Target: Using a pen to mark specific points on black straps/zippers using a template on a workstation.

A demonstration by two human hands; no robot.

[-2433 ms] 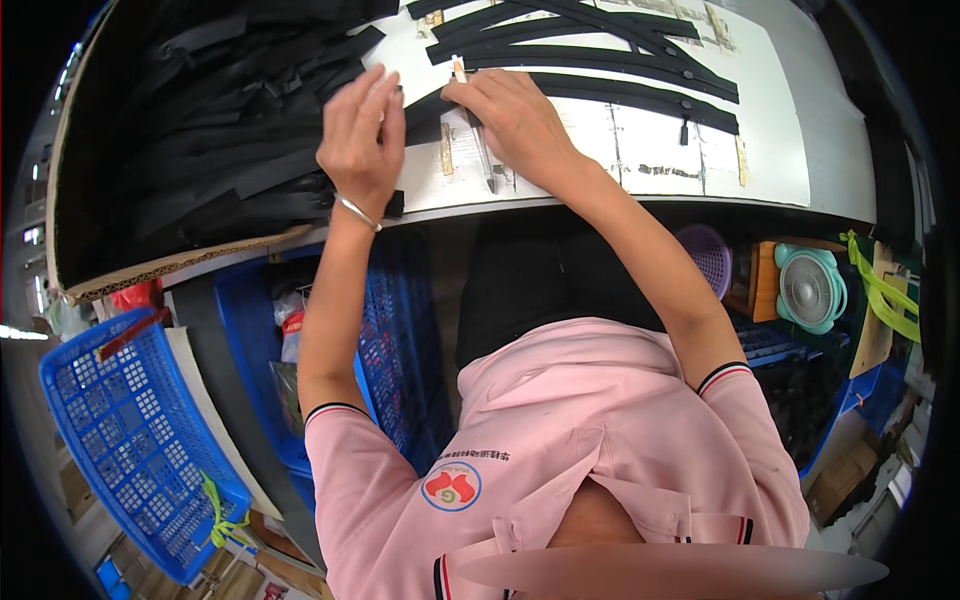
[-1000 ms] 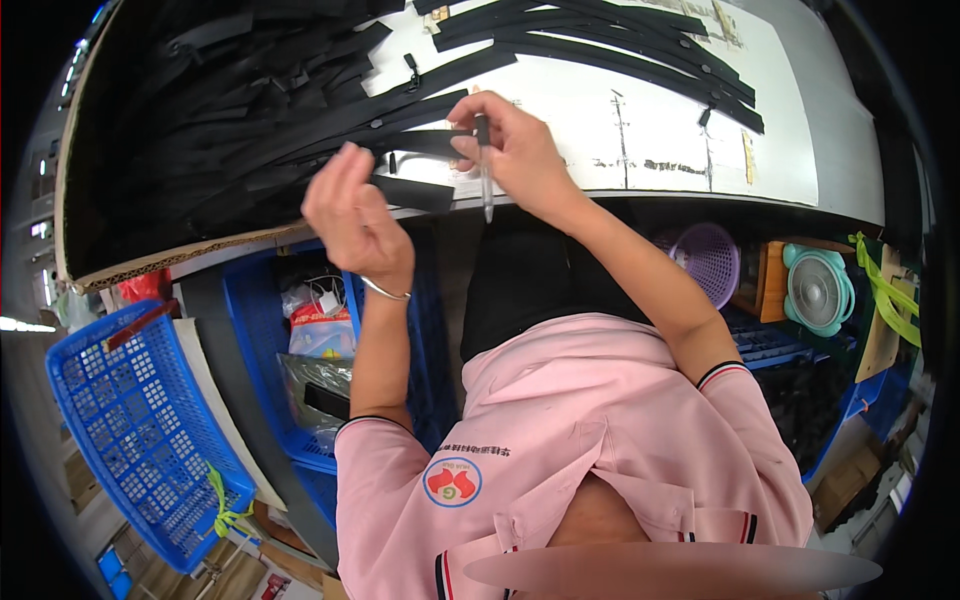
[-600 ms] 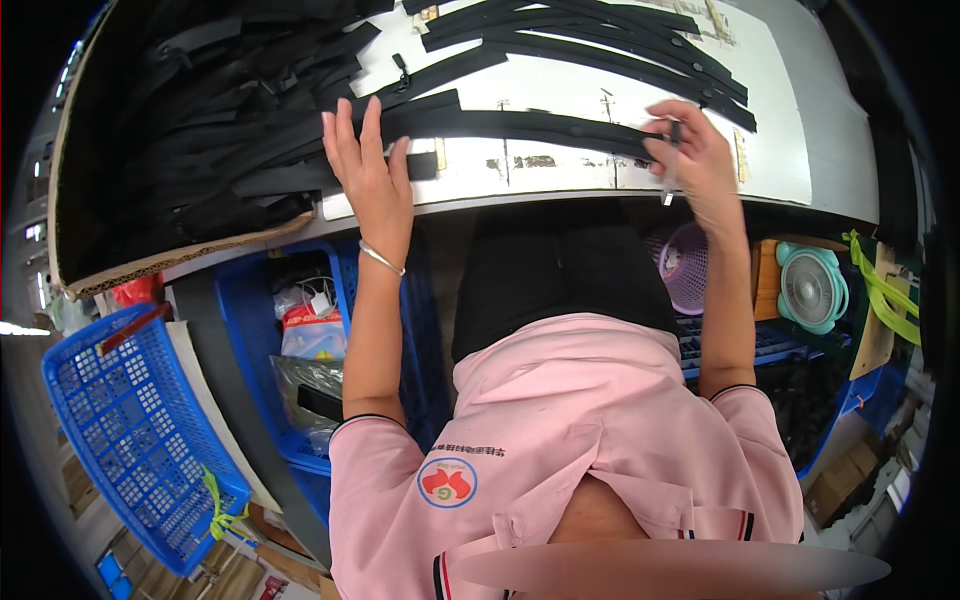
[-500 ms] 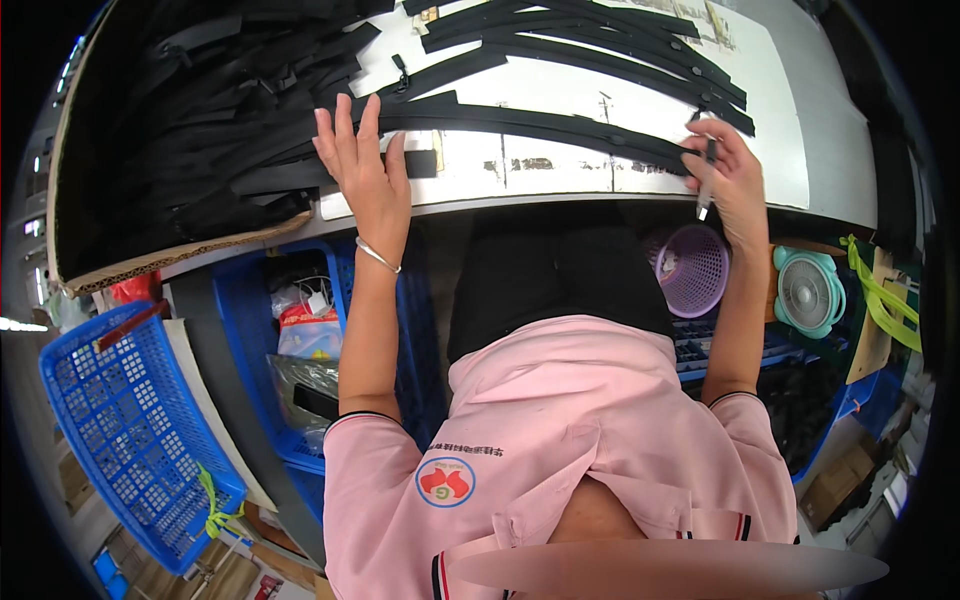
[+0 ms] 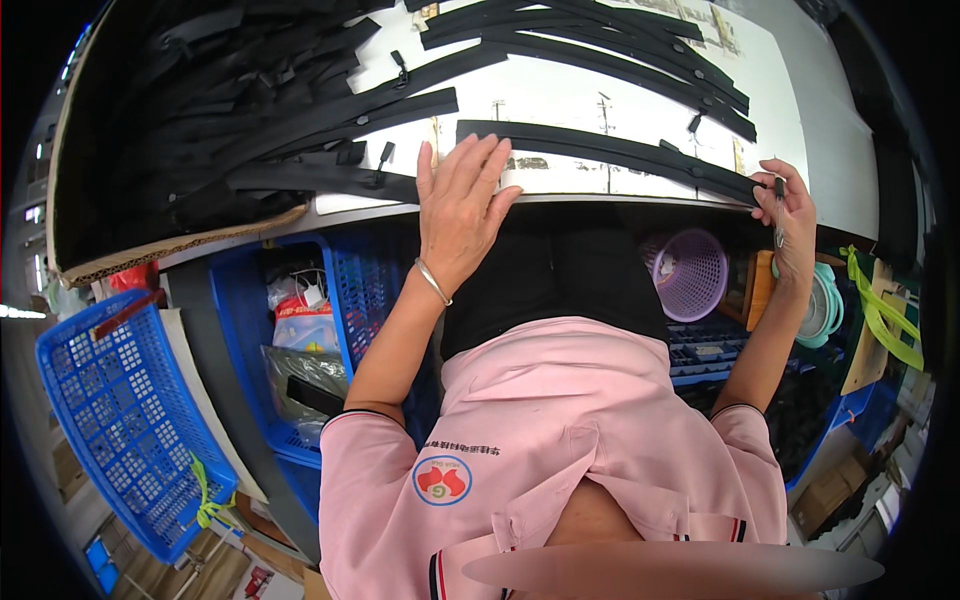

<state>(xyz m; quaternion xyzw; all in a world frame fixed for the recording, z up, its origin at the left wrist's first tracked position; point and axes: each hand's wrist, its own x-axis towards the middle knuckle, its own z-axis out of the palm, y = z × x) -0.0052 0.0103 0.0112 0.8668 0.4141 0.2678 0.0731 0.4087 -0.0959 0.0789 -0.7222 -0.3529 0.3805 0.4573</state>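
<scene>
A long black zipper (image 5: 620, 155) lies across the white sheet before me, nearly parallel to the table's front edge. My left hand (image 5: 462, 205) rests with fingers stretched out, the fingertips at the zipper's left end. Its far end is pinched in my right hand (image 5: 790, 220), which also keeps a slim pen-like tool (image 5: 780, 212), dark at the top and pale below; its exact kind is unclear. More black zippers (image 5: 600, 55) with dark sliders lie farther back. Left of my left hand, a tangled pile of zippers (image 5: 250, 100) spreads out of a cardboard box (image 5: 180, 248).
Below the table at left are a blue crate (image 5: 335, 345) with bagged items and a blue basket (image 5: 130, 420). A purple basket (image 5: 690, 275), a teal fan (image 5: 820, 305) and an orange-brown block (image 5: 760, 290) are at right.
Both hands have moved right, and the zipper has slid right with them, away from the pile. My left hand has shifted from the pile's edge to the zipper's left end.
</scene>
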